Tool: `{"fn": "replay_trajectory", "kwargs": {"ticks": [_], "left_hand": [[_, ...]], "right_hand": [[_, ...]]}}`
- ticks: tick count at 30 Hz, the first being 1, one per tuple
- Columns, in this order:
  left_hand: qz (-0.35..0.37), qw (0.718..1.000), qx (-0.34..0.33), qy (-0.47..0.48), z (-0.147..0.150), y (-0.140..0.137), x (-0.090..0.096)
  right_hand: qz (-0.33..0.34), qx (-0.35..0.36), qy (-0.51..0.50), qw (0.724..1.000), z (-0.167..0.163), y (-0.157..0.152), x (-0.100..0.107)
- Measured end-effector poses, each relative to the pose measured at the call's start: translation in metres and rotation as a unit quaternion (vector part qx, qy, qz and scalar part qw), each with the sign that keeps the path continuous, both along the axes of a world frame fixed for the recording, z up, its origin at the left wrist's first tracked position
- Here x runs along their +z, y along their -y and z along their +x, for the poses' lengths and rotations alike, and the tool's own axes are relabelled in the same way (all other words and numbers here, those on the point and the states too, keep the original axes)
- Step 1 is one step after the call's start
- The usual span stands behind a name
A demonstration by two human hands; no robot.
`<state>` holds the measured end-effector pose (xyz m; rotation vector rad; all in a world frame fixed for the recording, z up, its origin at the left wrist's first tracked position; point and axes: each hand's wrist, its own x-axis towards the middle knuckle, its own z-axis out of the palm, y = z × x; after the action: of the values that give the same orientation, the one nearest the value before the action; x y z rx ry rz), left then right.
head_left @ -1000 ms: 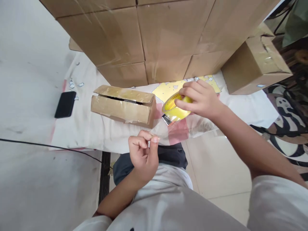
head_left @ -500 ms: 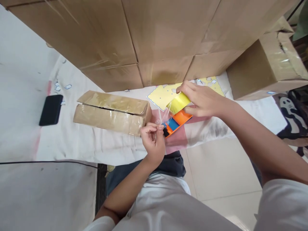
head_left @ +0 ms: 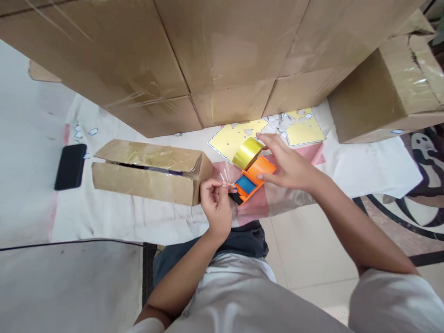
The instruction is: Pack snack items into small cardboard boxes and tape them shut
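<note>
An orange and blue tape dispenser (head_left: 262,167) carries a roll of yellowish clear packing tape (head_left: 247,153) and sits tilted near the front of the cloth. My right hand (head_left: 286,164) spans its right side with spread fingers, the thumb on the orange frame and the upper fingers by the roll. Pinched closed, my left hand (head_left: 215,203) is at the dispenser's lower-left end. Shiny clear film, apparently the tape's loose end, shows at its fingertips. Beside that hand lies a long cardboard box (head_left: 145,185), its top flaps slightly parted.
Large taped cardboard boxes (head_left: 229,55) wall off the back, with another box (head_left: 367,92) at the right. Yellow paper sheets (head_left: 305,132) and white scraps lie before them. A black phone (head_left: 70,167) rests at the left on the white and pink cloth (head_left: 138,217).
The tape roll has shifted left and turned, and my right hand's fingers have spread wider. My left hand stays pinched beside the dispenser. The view has shifted slightly.
</note>
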<state>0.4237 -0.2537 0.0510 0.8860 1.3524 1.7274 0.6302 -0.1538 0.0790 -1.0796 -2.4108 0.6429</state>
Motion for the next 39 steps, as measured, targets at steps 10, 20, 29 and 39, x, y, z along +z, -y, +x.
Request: {"fn": "replay_trajectory", "kwargs": {"ticks": [10,20,29,39], "left_hand": [[-0.078,0.991,-0.061,0.088,-0.006,0.020,0.012],[-0.159,0.971,-0.073,0.164,-0.006,0.027,0.018],[-0.156,0.971,-0.065,0.168,-0.010,0.028,0.016],[-0.215,0.967,-0.059,0.124,-0.032,0.045,0.024]], "right_hand": [[-0.035,-0.034,-0.128,0.991,0.011,0.024,-0.034],[-0.064,0.086,-0.121,0.987,0.004,-0.026,-0.035],[-0.079,0.146,-0.182,0.969,-0.035,-0.044,-0.049],[-0.018,-0.005,-0.278,0.961,-0.025,-0.036,-0.048]]}}
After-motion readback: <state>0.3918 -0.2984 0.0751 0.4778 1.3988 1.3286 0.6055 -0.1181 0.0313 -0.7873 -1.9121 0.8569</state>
